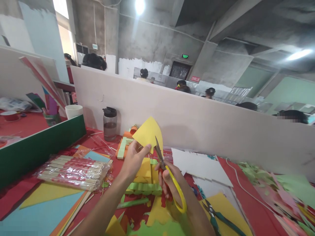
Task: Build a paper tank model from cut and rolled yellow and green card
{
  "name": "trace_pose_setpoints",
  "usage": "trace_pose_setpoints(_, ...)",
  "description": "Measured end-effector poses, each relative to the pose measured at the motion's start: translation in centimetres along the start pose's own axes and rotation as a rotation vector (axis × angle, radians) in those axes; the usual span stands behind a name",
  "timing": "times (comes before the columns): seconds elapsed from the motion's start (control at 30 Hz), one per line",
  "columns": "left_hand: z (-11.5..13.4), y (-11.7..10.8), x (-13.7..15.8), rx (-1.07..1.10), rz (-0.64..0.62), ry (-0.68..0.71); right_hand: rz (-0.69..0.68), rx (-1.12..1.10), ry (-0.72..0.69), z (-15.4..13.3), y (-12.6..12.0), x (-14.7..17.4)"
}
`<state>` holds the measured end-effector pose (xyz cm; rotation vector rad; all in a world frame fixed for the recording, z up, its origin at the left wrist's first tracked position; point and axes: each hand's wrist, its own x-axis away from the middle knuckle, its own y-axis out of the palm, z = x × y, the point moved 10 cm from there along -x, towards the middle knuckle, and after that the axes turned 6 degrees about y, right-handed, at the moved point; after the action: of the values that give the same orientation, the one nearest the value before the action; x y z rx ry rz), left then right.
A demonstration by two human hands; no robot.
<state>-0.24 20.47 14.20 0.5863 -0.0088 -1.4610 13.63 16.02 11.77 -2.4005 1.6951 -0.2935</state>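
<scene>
My left hand [136, 155] pinches a piece of yellow paper [149, 131] by its lower edge, thumb on the near side. In my right hand [172, 178] is a pair of scissors [176, 190] with yellow handles, its blades pointing up and lying against the right part of the paper. The blades look nearly closed; whether they bite into the paper is hard to make out. Below both hands lie folded yellow paper [143, 172] and a scalloped light green paper strip [142, 188]. An orange and green paper construction [122, 148] sits behind my left hand.
A wrapped bundle of sticks [71, 172] and coloured paper sheets [46, 209] lie left. A water bottle [110, 124] stands by the white partition [197, 121]. Green-handled pliers [221, 218], white boards [199, 165], a cable [246, 190] and paper scraps [265, 183] are right.
</scene>
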Motion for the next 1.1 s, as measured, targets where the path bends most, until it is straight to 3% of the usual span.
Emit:
trace_pose_setpoints(0.4,0.7,0.7,0.0,-0.063,-0.080,0.013,0.010,0.004,0.017,0.2,0.1,0.0)
trace_pose_setpoints(0.83,0.5,0.5,0.0,-0.061,-0.062,-0.002,0.030,0.037,0.004,-0.2,0.1,-0.1)
trace_pose_setpoints(1.1,0.6,1.2,0.1,-0.085,-0.139,0.016,0.008,0.081,0.011,0.2,-0.4,0.1)
